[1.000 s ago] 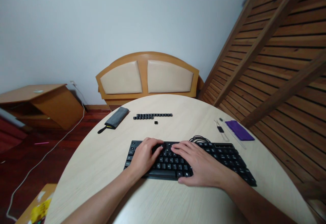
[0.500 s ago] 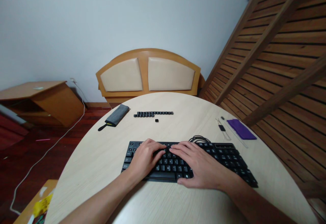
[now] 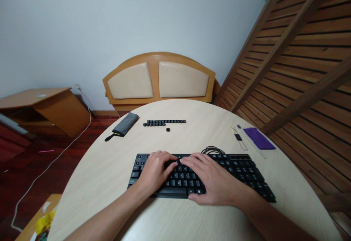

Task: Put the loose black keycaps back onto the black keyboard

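Note:
A black keyboard (image 3: 172,192) lies on the table in front of me, with several bare key positions (image 3: 138,163) at its upper left. My left hand (image 3: 156,169) rests over its left half, thumb and index finger bent together at a keycap in the upper rows; the fingertips partly hide that keycap. My right hand (image 3: 215,182) lies across the middle, fingers stretched towards the same spot and thumb out along the front edge. Farther back, loose black keycaps (image 3: 156,123) stand in rows, with a single keycap (image 3: 168,130) just in front of them.
On the round table (image 3: 109,182), a grey pouch (image 3: 126,124) lies at the left. At the right are a purple cloth pouch (image 3: 258,138), a thin brush (image 3: 252,142) and a wire puller (image 3: 238,137). The coiled cable (image 3: 213,149) sits behind the keyboard.
The keyboard has shifted slightly left and towards me. Both hands stay at nearly the same spot on it, with the right fingertips a little farther left.

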Motion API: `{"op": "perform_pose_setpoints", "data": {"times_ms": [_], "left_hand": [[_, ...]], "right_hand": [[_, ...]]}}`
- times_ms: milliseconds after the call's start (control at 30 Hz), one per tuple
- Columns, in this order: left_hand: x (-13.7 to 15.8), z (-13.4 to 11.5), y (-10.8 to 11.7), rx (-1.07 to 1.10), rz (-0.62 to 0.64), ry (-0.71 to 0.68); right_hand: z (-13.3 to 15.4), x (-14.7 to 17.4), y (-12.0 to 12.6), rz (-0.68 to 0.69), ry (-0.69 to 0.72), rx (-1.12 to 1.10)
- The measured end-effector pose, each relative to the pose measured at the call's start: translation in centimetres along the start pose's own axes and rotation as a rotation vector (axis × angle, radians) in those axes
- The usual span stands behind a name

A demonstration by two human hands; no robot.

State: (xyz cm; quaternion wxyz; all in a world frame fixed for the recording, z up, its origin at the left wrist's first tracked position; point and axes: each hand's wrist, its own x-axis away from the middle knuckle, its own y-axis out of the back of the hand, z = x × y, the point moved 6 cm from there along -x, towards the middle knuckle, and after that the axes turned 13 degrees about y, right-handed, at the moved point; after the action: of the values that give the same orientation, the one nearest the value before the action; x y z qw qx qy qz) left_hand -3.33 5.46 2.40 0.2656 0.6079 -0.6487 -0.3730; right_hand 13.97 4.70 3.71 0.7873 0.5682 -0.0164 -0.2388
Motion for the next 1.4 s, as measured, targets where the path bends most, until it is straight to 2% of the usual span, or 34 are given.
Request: {"op": "perform_pose_setpoints", "data": {"times_ms": [467,700,1000,1100,1400], "left_hand": [[0.0,-0.2,-0.1,0.061,0.022,-0.002],[-0.1,-0.2,0.2,0.108,0.069,-0.063],[-0.1,0.3,0.2,0.111,0.019,0.002],[-0.2,0.1,0.3,0.101,0.005,-0.02],[-0.4,0.8,-0.2,0.157,0.025,-0.006]], "right_hand": [[0.1,-0.1,0.1,0.043,-0.002,0.02],[-0.1,0.1,-0.1,0.037,0.004,0.018],[0.1,0.0,-0.3,0.06,-0.03,0.017],[0.2,0.0,-0.5,0.065,-0.038,0.023],[0.7,-0.1,-1.4,0.064,-0.015,0.035]]}}
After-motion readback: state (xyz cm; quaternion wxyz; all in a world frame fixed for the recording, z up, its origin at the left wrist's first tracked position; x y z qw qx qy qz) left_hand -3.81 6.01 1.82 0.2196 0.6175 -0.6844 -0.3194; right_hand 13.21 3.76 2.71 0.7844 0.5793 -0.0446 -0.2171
